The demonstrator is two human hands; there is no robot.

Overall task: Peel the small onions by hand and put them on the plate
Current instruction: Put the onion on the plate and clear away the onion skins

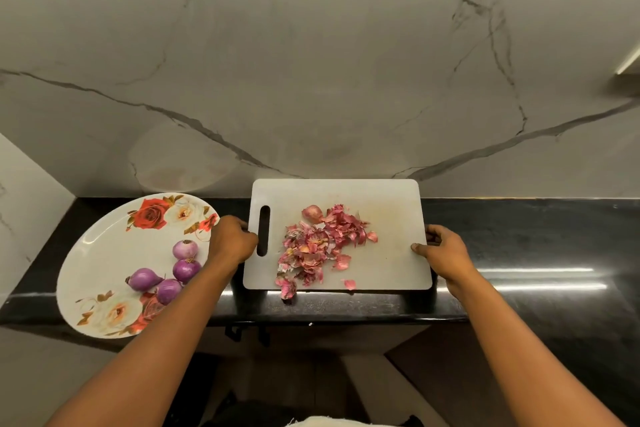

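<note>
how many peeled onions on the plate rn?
4 on the plate, right side: top onion, middle onion below it, pointed onion to the left, front onion by the left forearm. The forearm may hide more.

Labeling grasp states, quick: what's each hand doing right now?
Left hand: grips the cutting board at its left edge.
Right hand: grips the cutting board's right edge, thumb on top.

We find the plate (104,253), bearing four onions (186,270), left of the cutting board (391,218) carrying peelings (318,246); both on the counter (519,236).
</note>
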